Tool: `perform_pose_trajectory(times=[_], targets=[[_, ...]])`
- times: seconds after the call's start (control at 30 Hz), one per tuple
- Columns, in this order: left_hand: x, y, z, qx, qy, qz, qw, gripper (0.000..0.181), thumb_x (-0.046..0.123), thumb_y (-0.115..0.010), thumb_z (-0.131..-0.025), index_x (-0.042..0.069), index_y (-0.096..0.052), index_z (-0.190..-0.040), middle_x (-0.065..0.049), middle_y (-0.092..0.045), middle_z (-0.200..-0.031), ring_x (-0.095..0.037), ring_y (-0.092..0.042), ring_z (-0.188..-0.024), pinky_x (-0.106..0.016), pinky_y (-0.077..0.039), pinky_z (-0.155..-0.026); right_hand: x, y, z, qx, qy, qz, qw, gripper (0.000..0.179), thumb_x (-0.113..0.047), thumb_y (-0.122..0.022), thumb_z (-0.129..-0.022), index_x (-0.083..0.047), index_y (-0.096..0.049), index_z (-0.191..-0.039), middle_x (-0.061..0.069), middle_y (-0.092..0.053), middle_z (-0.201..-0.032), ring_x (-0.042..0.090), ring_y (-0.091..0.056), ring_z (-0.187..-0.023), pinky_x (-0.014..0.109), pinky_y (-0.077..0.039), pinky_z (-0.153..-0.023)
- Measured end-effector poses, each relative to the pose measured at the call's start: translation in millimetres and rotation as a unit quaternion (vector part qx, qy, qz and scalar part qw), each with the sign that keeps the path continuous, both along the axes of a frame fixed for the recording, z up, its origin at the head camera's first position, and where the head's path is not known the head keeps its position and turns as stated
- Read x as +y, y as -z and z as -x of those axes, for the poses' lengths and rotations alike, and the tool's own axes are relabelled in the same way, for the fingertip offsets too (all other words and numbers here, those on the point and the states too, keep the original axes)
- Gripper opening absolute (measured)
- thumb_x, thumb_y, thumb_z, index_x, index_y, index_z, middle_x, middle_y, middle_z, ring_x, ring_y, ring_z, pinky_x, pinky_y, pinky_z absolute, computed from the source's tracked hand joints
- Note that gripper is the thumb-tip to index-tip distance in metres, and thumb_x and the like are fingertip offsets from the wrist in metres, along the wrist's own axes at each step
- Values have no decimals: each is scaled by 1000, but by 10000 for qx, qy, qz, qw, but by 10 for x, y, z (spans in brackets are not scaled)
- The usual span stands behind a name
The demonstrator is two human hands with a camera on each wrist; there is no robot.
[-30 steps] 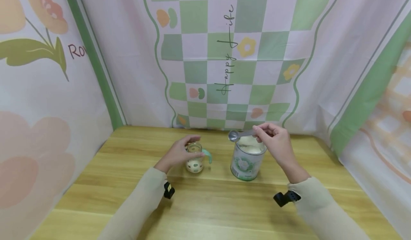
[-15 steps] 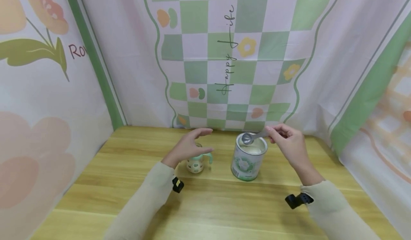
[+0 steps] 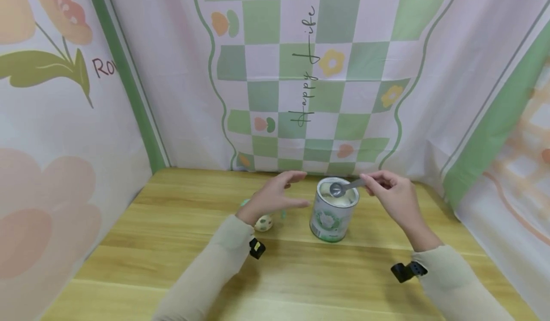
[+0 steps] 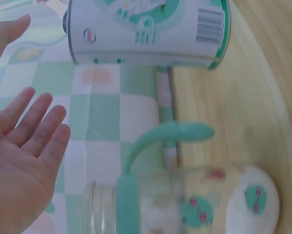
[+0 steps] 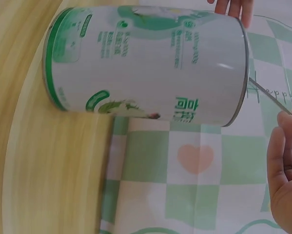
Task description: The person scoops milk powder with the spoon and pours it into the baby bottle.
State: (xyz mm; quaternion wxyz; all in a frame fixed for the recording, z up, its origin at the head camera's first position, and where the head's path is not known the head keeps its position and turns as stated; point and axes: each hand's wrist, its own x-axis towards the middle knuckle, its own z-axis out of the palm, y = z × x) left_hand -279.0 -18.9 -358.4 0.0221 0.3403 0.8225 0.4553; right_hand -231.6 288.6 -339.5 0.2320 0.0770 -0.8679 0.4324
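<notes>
A white and green tin (image 3: 330, 219) of pale powder stands upright on the wooden table, its top uncovered. My right hand (image 3: 394, 194) pinches the handle of a metal measuring spoon (image 3: 337, 189), whose bowl is over the tin's mouth. To the left of the tin my left hand (image 3: 277, 196) holds nothing, its thumb and fingers spread apart and pointing at the tin. Behind the left wrist stands a clear bottle (image 3: 264, 223), mostly hidden in the head view; the left wrist view shows its teal handle (image 4: 170, 134) and printed spots.
The wooden table (image 3: 301, 283) backs onto a hanging cloth (image 3: 296, 87) with green and white checks. Cloth panels also hang at the left and right sides. A small black camera sits on each wrist.
My left hand has left the bottle and moved right, close to the tin. My right hand has moved slightly right, bringing the spoon's bowl from the tin's left rim to over its mouth.
</notes>
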Motion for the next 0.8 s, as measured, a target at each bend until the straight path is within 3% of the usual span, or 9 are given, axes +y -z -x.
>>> perform_pose_trajectory(times=[0.23,0.5,0.8], targets=[[218,77,-16,-64,67,99,9999,90,40,-85,-81,11,-39,-153,-5,-42,-153,-18,-42,-138,-30,-36,-111,31,80,-5,-29,40,-491,9988,32,-41,-67,-97,-9,-74,-96,4,-70,-79,13,-63,-68,22,-48,-55],[410,185,-19,-405,-63,-83,9991,102,43,-86,-79,14,-29,-158,-3,-35,-157,-22,-40,-139,-39,-36,-111,28,141,34,491,23,-1102,9927,22,-34,-70,-96,-12,-76,-94,-1,-71,-76,7,-63,-64,20,-47,-53],[608,336,17,-963,-264,-469,9939,111,46,-88,-76,14,-22,-160,-1,-32,-159,-24,-36,-143,-48,-34,-112,-50,147,94,1615,-272,-2042,9651,7,-12,-81,-87,-11,-74,-83,-5,-67,-69,7,-57,-57,22,-46,-51]])
